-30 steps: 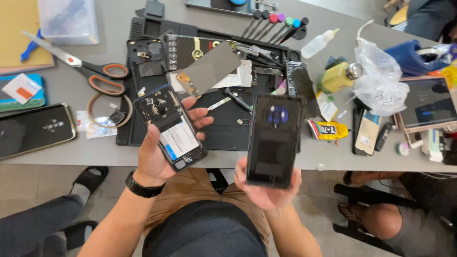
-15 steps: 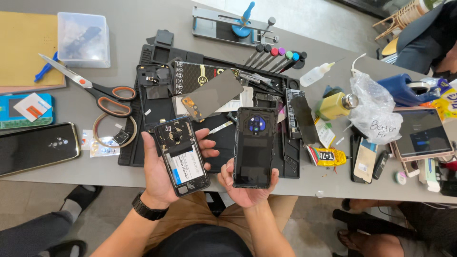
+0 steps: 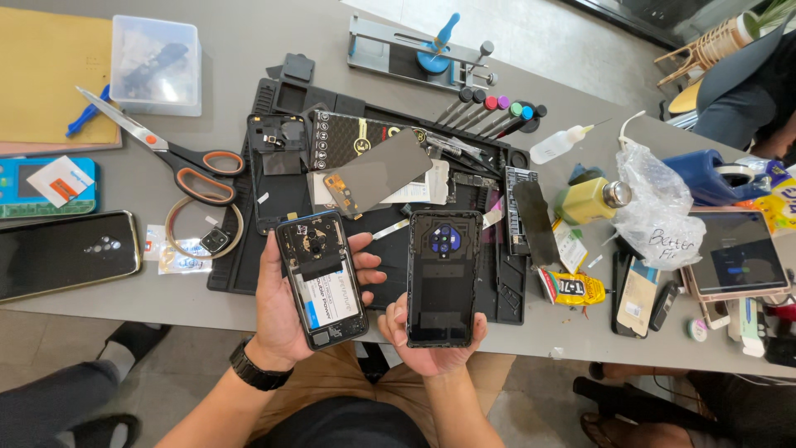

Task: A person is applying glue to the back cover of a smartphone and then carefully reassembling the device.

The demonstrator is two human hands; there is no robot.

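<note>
A grey table fills the view, with a black work mat spread across its middle. At the far left lies a yellow folder, and near it a clear plastic box. A dark phone lies face up at the left edge, below a teal case. At the right, a tablet sits beside a crumpled plastic bag. Orange-handled scissors lie open left of the mat, and a metal clamp jig stands beyond it. A loose screen panel rests tilted on the mat, and a row of screwdrivers with coloured caps lies at its far corner.

Over the table's near edge, the left hand grips an opened phone, its battery and boards facing up, fingers wrapped round the right side and thumb along the left. Just beside it, apart from it, the right hand cradles a black back cover from below, inner side up, fingers curled round the lower end. A black watch bands the left wrist. A yellow glue tube lies right of the mat.
</note>
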